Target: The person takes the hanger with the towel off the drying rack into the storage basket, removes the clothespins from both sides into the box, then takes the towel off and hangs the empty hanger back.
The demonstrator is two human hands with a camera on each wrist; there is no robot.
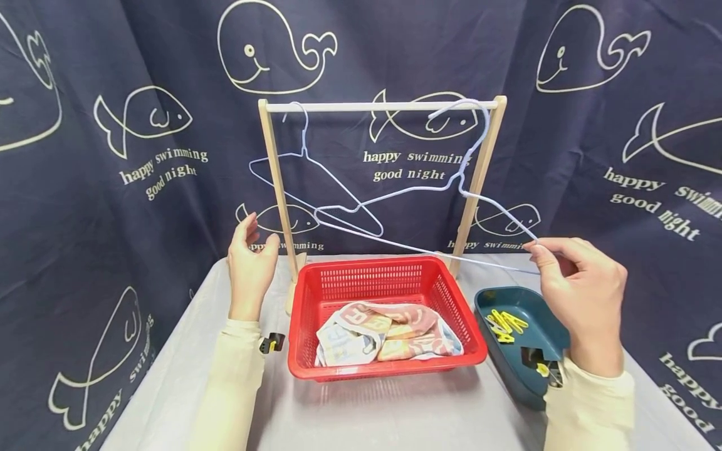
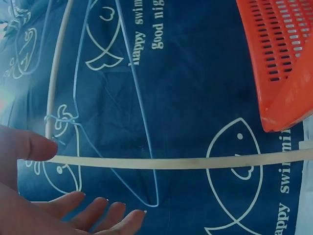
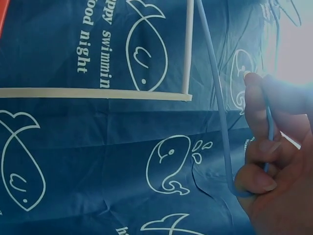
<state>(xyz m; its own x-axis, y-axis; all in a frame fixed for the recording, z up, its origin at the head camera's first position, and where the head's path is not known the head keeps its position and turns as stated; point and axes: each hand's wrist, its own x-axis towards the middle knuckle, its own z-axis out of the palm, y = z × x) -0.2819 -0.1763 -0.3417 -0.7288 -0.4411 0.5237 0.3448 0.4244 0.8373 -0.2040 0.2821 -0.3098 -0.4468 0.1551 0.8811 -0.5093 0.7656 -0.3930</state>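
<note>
My right hand (image 1: 586, 288) grips a light-blue wire clothes hanger (image 1: 464, 164) at its right end, fingers and thumb curled round the wire in the right wrist view. The hanger reaches out to the left, tilted, and its hook overlaps the rail of a small wooden rack (image 1: 383, 107). My left hand (image 1: 251, 275) is raised beside the rack's left post, thumb and fingers apart and holding nothing. A second blue hanger (image 1: 305, 134) hangs from the rail near that post. In the head view the two hangers overlap.
Between my arms a red plastic basket (image 1: 293, 338) contains a folded, patterned cloth (image 1: 395, 332). Right of it, partly behind my right wrist, a dark teal tray (image 1: 527, 300) holds several yellow clothespins (image 1: 506, 321). A navy curtain (image 1: 361, 37) with white fish and whales hangs behind.
</note>
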